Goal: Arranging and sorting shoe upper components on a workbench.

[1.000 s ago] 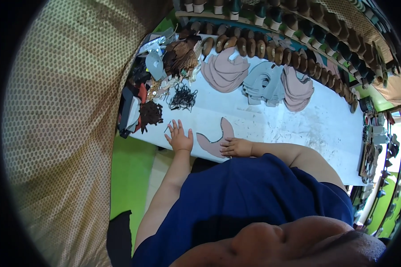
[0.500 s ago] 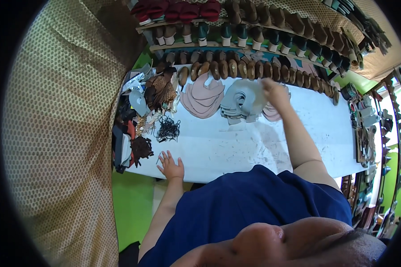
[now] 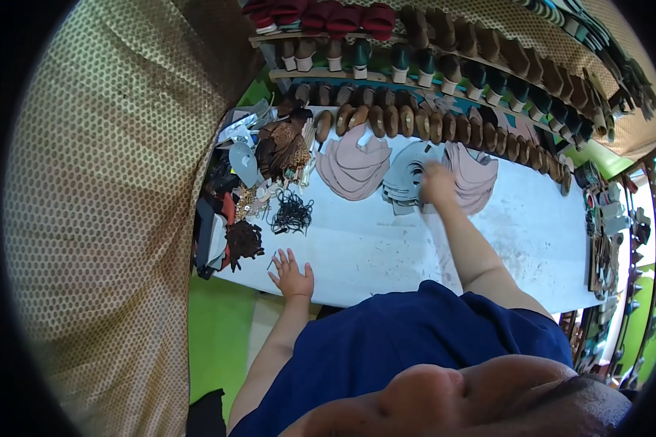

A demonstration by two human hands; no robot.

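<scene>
My left hand [image 3: 293, 274] lies flat with spread fingers on the near edge of the white worktable [image 3: 386, 247], holding nothing. My right hand [image 3: 437, 183] is stretched far forward and rests on the stacks at the back, between the grey cut pieces [image 3: 405, 177] and a pile of pink cut pieces [image 3: 477, 175]. Motion blur hides whether its fingers grip anything. Another fan of pink pieces [image 3: 353, 164] lies to the left of the grey stack.
Brown and black scraps, cords and card templates [image 3: 255, 191] crowd the table's left end. Rows of wooden shoe lasts and shoes [image 3: 444, 80] fill shelves behind. Tools hang at the right end [image 3: 605, 226]. A patterned curtain [image 3: 109, 218] hangs on the left.
The pink piece that lay by the near edge under my right hand is gone from there; my right arm has reached forward to the stacks at the back. My left hand has stayed on the near edge.
</scene>
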